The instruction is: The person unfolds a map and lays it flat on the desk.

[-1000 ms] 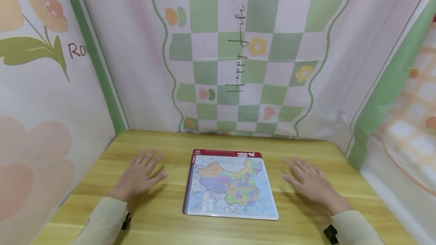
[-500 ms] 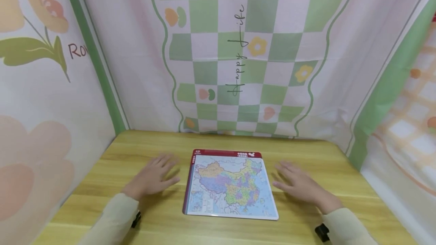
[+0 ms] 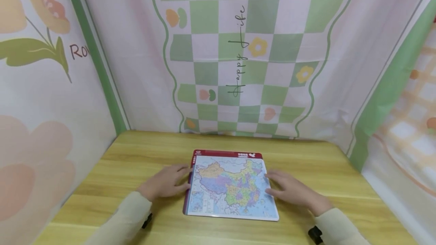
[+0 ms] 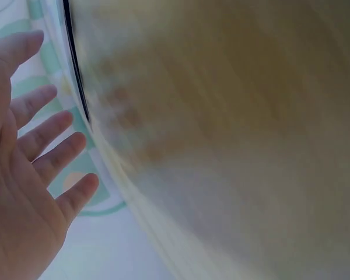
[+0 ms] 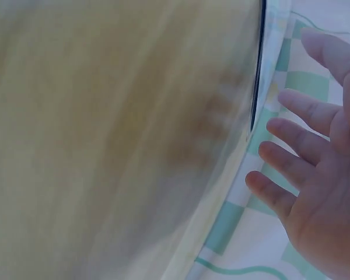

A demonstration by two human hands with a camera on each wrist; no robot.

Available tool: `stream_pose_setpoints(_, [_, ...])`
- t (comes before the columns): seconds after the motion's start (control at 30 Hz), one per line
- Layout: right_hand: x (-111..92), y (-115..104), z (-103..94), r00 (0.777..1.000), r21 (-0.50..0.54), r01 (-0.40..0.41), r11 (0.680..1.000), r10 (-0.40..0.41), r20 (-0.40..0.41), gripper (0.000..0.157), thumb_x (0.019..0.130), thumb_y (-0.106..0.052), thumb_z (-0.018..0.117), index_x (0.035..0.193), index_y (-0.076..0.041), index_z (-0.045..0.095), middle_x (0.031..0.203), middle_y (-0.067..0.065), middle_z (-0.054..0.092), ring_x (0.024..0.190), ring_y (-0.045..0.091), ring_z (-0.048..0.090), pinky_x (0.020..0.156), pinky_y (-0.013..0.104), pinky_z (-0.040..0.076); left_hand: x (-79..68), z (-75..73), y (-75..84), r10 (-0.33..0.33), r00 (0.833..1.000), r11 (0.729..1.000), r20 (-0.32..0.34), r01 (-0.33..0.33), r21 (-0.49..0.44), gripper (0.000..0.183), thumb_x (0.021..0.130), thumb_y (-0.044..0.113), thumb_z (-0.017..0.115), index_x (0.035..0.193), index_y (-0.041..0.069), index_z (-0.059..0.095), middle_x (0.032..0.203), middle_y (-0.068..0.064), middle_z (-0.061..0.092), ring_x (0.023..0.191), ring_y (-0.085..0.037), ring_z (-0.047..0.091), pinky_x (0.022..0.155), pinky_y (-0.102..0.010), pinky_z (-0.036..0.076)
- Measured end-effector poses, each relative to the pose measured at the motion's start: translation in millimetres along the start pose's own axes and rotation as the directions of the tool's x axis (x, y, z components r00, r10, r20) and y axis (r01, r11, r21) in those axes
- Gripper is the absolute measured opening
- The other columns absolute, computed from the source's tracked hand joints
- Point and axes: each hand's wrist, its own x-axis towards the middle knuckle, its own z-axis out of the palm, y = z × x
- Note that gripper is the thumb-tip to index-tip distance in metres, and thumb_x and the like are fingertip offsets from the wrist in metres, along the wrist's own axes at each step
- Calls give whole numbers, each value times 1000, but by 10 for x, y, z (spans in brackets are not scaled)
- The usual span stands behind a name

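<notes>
"Hanging beyond the fingers (image 4: pixel 61 157), a curtain (image 3: pixel 262 18) of green and white checks carries the words 'Happy Life.' What stretches beneath the hands?"

"A wood-grain desk (image 3: pixel 153 148), running from under the fingers back to the curtain and out to either side of them."

"And between the two sets of fingers?"

"A map board (image 3: pixel 235 184), flat on the desk, its multicoloured map facing up, its red band lying farther off than the fingertips."

"Behind the fingers?"

"Two pale sleeves, the left sleeve (image 3: pixel 124 213) and the right sleeve (image 3: pixel 340 228)."

"Does either hand have hold of the board?"

"Neither. The left hand (image 3: pixel 167 180) is at its left edge, the right hand (image 3: pixel 294 189) at its right, both with fingers spread wide, nearly straight, gripping nothing. Whether the fingertips touch the edges, I cannot tell."

"The smallest items?"

"Black devices at the wrists, back from the fingers: the left device (image 3: pixel 147 221) and the right device (image 3: pixel 315 234), each partly beneath its sleeve."
</notes>
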Motion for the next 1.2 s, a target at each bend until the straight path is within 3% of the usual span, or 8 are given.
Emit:
stream_pose_setpoints(0.63, [87,-76,58,993,16,-29,999,27,117,55,98,-33,66,135,7,57,141,30,50,131,49,44,107,63,36,98,40,194,-5,993,1000,121,4,4,50,101,34,59,145,11,54,150,-11,48,137,-32,45,111,-50,38])
stream_pose_setpoints(0.93, [158,-145,41,992,-1,-52,999,52,118,57,96,-30,69,133,11,56,138,31,52,128,49,46,106,62,37,112,85,221,15,990,1000,142,-12,-23,49,99,34,62,142,11,57,146,-12,50,134,-32,48,111,-48,39])
stream_pose_setpoints(1.2, [278,-187,37,986,-44,-106,993,110,124,59,97,-31,67,137,11,53,140,29,51,124,40,47,105,57,41,109,96,300,17,990,999,142,-12,-34,47,99,36,62,139,11,57,127,-4,54,114,-18,56,102,-38,48])
